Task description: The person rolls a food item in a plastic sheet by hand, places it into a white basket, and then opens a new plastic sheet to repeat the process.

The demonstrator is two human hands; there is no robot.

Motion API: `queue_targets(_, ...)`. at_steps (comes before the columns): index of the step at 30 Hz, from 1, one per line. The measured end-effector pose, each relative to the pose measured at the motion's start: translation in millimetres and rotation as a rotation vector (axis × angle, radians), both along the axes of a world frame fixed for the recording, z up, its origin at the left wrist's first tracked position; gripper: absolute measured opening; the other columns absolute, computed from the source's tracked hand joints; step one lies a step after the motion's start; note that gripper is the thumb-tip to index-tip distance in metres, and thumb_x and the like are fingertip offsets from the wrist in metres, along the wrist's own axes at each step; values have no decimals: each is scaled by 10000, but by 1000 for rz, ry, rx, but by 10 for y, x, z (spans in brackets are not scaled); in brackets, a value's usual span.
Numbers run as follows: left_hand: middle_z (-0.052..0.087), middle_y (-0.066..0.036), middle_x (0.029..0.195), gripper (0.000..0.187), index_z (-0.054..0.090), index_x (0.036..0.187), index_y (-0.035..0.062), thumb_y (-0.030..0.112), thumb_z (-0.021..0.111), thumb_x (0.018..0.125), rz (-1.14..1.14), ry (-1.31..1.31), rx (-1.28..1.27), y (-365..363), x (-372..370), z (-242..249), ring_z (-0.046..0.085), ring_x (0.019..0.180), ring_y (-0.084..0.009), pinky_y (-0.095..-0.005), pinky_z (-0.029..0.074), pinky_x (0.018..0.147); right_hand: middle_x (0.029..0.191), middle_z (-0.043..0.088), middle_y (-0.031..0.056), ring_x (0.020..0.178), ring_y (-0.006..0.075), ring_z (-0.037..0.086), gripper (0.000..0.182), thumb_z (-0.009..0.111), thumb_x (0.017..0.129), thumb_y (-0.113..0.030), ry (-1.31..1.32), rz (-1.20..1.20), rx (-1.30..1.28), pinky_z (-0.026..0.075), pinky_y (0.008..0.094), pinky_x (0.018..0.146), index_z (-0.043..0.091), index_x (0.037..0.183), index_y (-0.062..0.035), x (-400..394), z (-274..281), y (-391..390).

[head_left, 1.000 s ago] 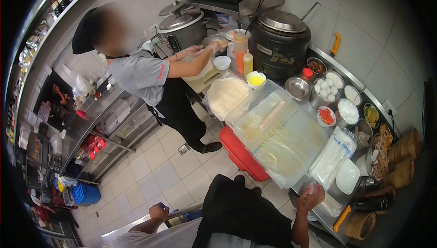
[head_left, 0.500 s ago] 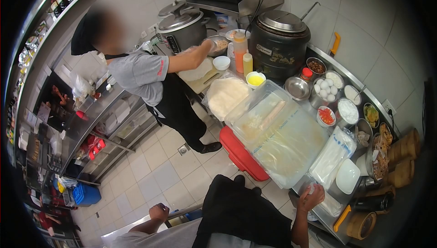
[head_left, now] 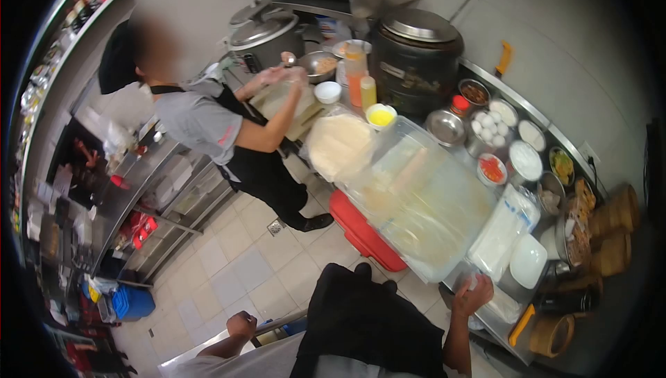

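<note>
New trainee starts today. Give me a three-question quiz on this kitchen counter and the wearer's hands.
1. True or false: the right hand rests at the counter edge, beside the clear plastic tub.
2. Which colour is the lid leaning against the clear plastic tub? A) blue B) red C) green
3. Fill in: the left hand is closed in a ____ and holds nothing that shows.

Key: 1 true; 2 B; 3 fist.
</note>
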State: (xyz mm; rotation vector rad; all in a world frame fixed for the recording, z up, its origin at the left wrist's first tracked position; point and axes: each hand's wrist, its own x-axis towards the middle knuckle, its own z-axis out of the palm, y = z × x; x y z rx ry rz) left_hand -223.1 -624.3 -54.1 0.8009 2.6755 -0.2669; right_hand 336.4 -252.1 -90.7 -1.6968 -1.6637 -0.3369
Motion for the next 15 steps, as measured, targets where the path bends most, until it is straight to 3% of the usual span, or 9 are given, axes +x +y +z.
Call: queue_targets(15, 758, -144, 834, 250, 771, 862, 124, 343, 651, 851, -62, 97, 35, 2, 32, -56, 738, 792, -348, -468, 588, 768, 1244, 581, 166, 1225, 370, 519, 289, 641, 935, -239, 45, -35, -121, 333, 514, 1077, 632, 1132, -29, -22, 224, -65)
